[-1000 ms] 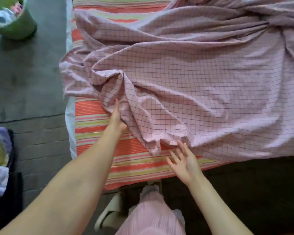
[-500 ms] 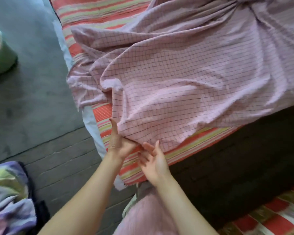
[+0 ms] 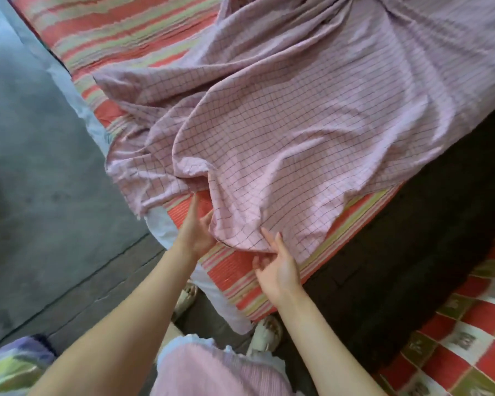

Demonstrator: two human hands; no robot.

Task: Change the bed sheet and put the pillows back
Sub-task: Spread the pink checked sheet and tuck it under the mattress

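New sheet on the bed — but not spread yet

The pink checked sheet (image 3: 312,132) lies bunched and wrinkled on the striped mattress (image 3: 120,30), with lots of stripes showing. The left hand (image 3: 196,232) holds a fold at the near edge; the right hand (image 3: 277,267) has loose, open fingers touching the hem. Smoothing and tucking are left, I think — no pillows in view.

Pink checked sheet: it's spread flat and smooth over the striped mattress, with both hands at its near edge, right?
Not quite. The head view shows the pink checked sheet bunched and wrinkled, leaving much of the striped mattress bare. The left hand and right hand are at its near edge.
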